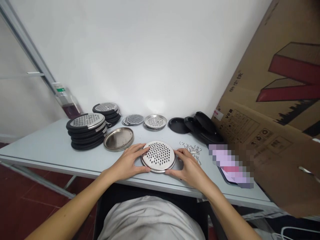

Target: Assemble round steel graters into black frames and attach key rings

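Near the front edge of the table, a round metal case with a perforated lid (159, 154) lies flat, a second metal rim showing under it. My left hand (130, 161) grips its left side, thumb at the front and fingertips resting on the lid. Around the right side, the fingers and thumb of my right hand (187, 166) hold the rim. Shallow round metal dishes (119, 138) are stacked beyond my left hand. Several wire clips (191, 147) lie loose just past my right hand.
Black-rimmed perforated discs are piled in a front stack (86, 133) and a back stack (107, 111). Along the wall lie perforated plates (133, 119), a metal dish with a perforated insert (155, 122) and black round covers (178, 125). A phone (231, 166) and large cardboard box (270, 133) stand right.
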A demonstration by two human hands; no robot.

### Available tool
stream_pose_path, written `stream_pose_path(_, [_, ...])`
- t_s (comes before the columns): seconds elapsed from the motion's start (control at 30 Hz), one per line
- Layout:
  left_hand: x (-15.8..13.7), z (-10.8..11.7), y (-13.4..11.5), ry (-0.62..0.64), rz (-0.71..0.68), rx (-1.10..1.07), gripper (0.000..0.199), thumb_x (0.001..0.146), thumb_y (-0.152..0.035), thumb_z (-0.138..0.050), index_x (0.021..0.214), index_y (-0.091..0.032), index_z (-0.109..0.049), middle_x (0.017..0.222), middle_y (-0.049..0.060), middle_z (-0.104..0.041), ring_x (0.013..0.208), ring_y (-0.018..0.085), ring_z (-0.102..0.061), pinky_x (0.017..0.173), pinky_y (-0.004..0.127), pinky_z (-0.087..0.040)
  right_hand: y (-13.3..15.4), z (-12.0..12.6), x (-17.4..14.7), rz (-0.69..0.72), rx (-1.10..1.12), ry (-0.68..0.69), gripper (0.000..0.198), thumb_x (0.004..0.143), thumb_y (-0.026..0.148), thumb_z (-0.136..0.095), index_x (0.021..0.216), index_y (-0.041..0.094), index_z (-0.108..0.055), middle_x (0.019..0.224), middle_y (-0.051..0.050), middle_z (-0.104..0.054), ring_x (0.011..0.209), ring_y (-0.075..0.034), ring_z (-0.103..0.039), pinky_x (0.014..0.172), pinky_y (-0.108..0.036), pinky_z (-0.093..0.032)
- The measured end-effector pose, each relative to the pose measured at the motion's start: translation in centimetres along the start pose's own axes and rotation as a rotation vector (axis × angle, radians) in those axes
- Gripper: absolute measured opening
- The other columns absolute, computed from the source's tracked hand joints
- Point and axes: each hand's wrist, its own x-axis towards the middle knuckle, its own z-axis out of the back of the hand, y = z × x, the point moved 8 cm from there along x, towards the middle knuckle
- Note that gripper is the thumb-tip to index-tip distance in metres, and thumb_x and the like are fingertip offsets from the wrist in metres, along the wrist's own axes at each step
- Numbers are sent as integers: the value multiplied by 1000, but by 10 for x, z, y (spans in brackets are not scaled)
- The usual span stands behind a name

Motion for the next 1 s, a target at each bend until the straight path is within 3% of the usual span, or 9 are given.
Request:
stream_pose_path(0.63, [0, 1, -2, -5, -18, -28, 73, 76, -58, -70, 138, -25, -47, 153, 12, -38, 139, 31, -38, 114, 51, -32, 8, -1, -2, 63, -8, 25, 66, 80, 48, -69, 137, 23, -47, 130, -11, -50, 123, -27, -46, 106, -40, -38])
stream_pose_path(0.9, [0, -2, -1, 57, 8, 27, 72, 81, -59, -64, 145, -34, -41, 157, 7, -31, 143, 30, -32, 116, 50, -28, 12, 0, -2, 68, 9, -2, 65, 78, 47, -72, 134, 23, -51, 128, -10, -53, 119, -26, -50, 102, -38, -42])
stream_pose_path(1.0, [0, -2, 1, 67, 27, 20, 74, 81, -61, -64, 145, -35, -40, 157, 6, -30, 143, 30, -31, 117, 49, -28, 1, 15, -3, -2, -52, -98, 55, 82, 48, -67, 125, 16, -57, 118, -12, -60, 104, -25, -59, 93, -36, -47])
